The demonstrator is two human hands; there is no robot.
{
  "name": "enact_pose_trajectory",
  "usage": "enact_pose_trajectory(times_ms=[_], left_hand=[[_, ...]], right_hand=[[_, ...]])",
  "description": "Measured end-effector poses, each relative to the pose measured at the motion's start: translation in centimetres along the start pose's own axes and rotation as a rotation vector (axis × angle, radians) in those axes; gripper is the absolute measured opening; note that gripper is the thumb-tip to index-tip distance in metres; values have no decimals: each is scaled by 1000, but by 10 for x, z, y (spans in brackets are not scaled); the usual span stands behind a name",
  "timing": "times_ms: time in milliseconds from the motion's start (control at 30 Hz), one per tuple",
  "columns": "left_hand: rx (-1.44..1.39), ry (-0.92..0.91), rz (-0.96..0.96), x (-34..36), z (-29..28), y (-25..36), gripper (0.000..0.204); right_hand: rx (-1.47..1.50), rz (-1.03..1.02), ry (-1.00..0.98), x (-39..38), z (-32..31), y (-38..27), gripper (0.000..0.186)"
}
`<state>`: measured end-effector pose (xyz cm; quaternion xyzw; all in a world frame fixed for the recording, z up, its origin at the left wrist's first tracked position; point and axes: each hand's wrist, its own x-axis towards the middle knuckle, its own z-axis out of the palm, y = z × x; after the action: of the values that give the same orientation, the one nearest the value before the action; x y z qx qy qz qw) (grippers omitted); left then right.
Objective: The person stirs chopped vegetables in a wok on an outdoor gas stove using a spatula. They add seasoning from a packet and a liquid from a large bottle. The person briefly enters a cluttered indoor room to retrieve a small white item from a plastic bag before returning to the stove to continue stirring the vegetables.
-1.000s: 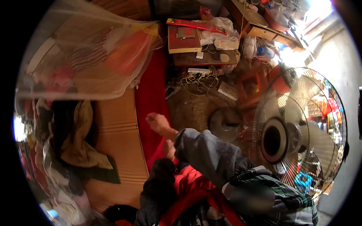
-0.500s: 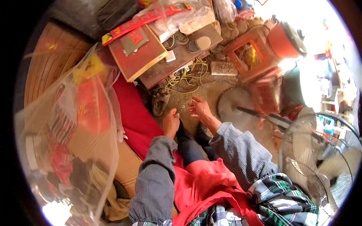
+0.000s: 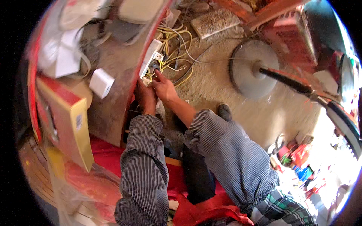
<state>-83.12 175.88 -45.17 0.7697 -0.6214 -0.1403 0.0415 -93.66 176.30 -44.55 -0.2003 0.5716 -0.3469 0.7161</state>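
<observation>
Beside the low brown table (image 3: 113,56), my two hands meet at a white power strip (image 3: 150,58) along its edge. My left hand (image 3: 146,97) is closed, its fingertips by a small pale plug (image 3: 146,80); what it grips is hidden. Close against it, my right hand (image 3: 165,88) has its index finger reaching toward a black plug (image 3: 154,65) in the strip. Its other fingers are curled, and I cannot make out what is in them. Tangled yellow cables (image 3: 181,56) spread from the strip onto the floor.
On the tabletop lie a white box (image 3: 102,83) and a red and yellow box (image 3: 77,128). A dusty block (image 3: 215,23) rests on the floor, near a round stand base (image 3: 253,69) with a dark pole (image 3: 286,81). Red cloth (image 3: 107,154) lies at left.
My view has moved in closer to the table and cables. Both hands, apart above the floor before, have come together at the power strip.
</observation>
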Motion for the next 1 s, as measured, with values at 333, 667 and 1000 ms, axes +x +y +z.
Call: enact_pose_trajectory(times_ms=[333,667,1000], left_hand=[[-848,-123,-340,41,-4,-47,42],[-807,-350,-284,32,-39,-18,45],[-879,-299,-264,31,-23,-40,34]], right_hand=[[169,-16,100,23,38,-13,49],[138,18,225,15,66,-1,55],[396,73,320,24,79,7,49]])
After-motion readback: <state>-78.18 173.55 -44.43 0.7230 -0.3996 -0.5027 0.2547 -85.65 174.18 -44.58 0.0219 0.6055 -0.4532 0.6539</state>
